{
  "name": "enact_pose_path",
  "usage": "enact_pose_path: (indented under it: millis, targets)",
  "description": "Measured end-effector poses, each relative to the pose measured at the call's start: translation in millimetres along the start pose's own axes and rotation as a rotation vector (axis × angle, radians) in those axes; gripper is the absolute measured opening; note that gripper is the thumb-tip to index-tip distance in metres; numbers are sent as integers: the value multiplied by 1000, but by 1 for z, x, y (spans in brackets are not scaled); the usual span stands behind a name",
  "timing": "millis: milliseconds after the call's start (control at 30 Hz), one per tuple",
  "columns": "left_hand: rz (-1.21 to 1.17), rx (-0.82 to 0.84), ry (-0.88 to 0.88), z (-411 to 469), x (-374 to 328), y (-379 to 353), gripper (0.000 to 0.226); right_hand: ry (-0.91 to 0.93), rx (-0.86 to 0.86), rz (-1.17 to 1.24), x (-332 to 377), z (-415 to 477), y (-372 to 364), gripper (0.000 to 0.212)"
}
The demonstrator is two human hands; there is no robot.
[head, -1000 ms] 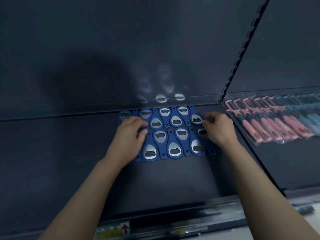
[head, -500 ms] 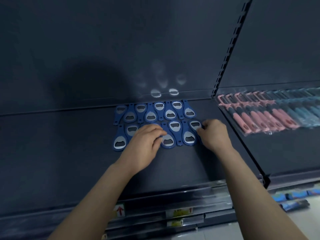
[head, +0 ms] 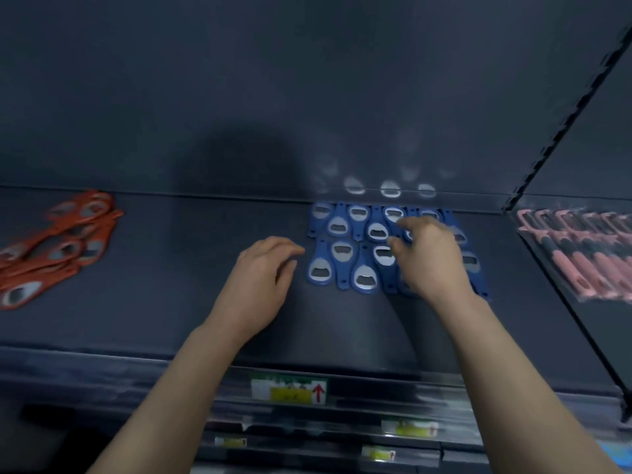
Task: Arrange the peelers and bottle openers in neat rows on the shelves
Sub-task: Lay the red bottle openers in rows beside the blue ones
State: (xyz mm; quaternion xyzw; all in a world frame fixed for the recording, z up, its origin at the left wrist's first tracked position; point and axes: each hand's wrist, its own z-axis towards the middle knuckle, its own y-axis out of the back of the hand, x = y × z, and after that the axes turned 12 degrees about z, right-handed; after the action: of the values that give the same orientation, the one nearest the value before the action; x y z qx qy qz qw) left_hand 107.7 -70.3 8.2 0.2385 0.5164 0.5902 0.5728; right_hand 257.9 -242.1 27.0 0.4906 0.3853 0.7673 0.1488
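Several blue bottle openers lie in two interlocked rows at the back of the dark shelf. My left hand hovers just left of the rows, fingers loosely curled and holding nothing. My right hand is over the right part of the blue rows, fingers bent down towards the openers; it hides several of them and I cannot tell whether it pinches one. A loose heap of orange bottle openers lies at the shelf's far left. Pink peelers lie in a row on the neighbouring shelf to the right.
A slotted upright divides this shelf from the right one. Price labels sit on the front rail, with more shelf rails below. The shelf's back wall rises right behind the blue rows.
The view has swung left, bringing the orange heap into sight. My left hand has come off the blue openers to their left side. My right hand has shifted up over the right openers.
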Motion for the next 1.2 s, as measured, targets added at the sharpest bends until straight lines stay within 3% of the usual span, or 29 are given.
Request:
enact_pose_path:
  millis: [400, 733, 1000, 1100, 1200]
  targets:
    - [0, -109, 156, -26, 171, 80, 23, 251, 135, 41, 180, 4, -142, 39]
    - [110, -167, 422, -70, 279, 115, 23, 412, 473, 83, 275, 0, -250, 44]
    - [251, 185, 687, -99, 320, 115, 105, 501, 701, 31, 292, 26, -305, 61]
    - [198, 254, 728, -91, 324, 112, 111, 495, 736, 15, 289, 36, -319, 74]
    - [161, 257, 725, -81, 325, 112, 102, 505, 749, 21, 287, 48, -329, 81]
